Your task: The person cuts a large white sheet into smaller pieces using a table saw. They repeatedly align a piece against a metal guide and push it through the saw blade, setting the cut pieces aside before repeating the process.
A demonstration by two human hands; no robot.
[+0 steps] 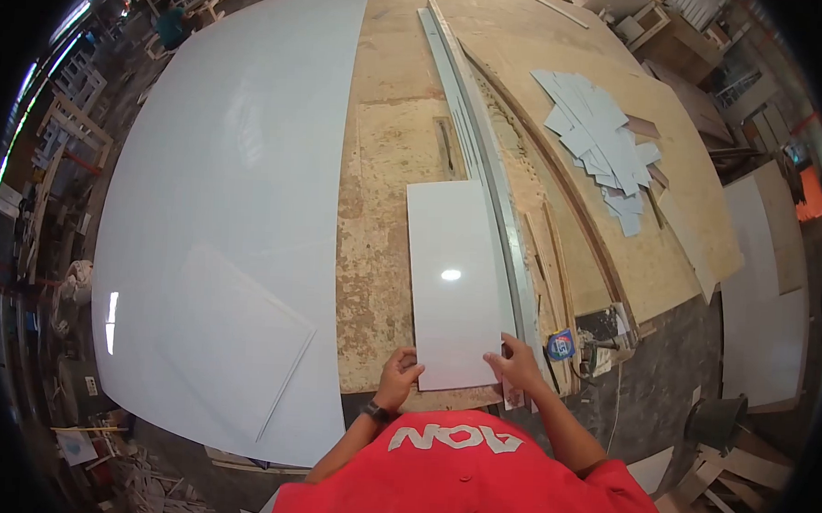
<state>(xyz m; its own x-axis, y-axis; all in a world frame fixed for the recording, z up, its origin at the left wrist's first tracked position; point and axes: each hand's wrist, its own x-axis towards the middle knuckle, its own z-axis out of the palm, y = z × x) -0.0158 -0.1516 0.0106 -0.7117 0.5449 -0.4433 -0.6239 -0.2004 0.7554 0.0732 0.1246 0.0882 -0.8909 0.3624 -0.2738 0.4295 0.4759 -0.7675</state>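
Woodworking shop, bare chipboard bench (387, 164) underfoot of everything. Over the bench's left half: large white sheet (231, 184), overhanging the near edge. Down the middle: long grey strips (484, 159). Toward the far right corner: heap of white offcuts (599, 145). At the near edge, centre: white panel (460, 277), lying flat, just beside the strips. Left hand (397, 377) curled on its near left corner; right hand (519, 364) spread flat over the near right corner. Judged thin, stiff, light, glossy-slick, chip-prone at corners; best taken by the long edges. Open room only between sheet and panel.
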